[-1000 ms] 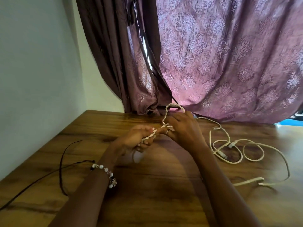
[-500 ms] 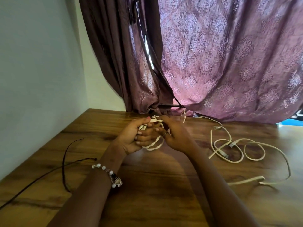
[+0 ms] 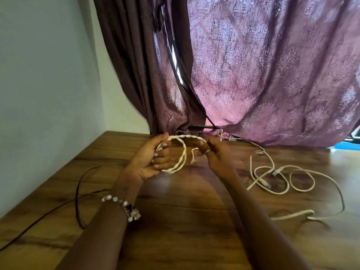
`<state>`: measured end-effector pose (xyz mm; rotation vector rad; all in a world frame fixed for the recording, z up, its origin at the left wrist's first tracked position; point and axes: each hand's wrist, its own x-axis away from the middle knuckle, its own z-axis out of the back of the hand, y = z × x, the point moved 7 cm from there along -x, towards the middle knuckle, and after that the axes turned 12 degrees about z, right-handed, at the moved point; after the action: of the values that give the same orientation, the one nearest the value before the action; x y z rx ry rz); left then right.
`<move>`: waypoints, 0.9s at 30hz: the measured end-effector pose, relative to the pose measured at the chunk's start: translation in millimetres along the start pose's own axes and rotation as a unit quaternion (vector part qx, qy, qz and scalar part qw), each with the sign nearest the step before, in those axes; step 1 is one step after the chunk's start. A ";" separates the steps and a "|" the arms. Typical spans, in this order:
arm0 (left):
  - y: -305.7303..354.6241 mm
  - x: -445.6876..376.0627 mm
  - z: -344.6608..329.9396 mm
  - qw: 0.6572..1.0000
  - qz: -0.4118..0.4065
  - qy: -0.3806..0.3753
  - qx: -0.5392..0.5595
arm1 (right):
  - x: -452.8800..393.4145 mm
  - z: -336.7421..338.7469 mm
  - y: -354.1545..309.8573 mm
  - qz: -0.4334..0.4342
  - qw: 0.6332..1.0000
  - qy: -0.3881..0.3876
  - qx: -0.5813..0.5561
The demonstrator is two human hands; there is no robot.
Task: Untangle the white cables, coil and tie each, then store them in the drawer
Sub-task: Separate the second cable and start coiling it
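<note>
A glossy brown wooden desk stands in a corner between a pale wall and a purple patterned curtain; a thin black cord lies at its left. No writing is legible. Above the desk, the left hand grips a twisted white cable in a loop, and the right hand pinches its other side. More loose white cables sprawl on the right.
</note>
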<state>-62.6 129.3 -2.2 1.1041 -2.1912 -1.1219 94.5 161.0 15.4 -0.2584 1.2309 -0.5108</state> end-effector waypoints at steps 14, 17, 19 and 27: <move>-18.1 -9.7 -6.4 0.998 0.025 -0.053 -0.006 | 5.9 -36.4 1.4 -0.096 0.981 -0.086 -0.147; -17.6 -11.1 0.4 0.997 0.008 0.053 -0.051 | 5.8 -36.0 3.5 -0.067 0.990 -0.091 -0.082; -14.7 -9.6 0.5 0.991 -0.022 0.100 -0.091 | 6.0 -36.9 0.2 -0.038 0.994 -0.104 -0.022; -19.0 -6.6 -4.4 0.988 -0.003 0.089 -0.130 | 4.5 -44.2 14.8 0.006 0.981 -0.152 0.123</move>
<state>-47.1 125.9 -15.4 1.0527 -1.8474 -1.2213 57.4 175.1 -9.3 -0.1128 0.8629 -0.5845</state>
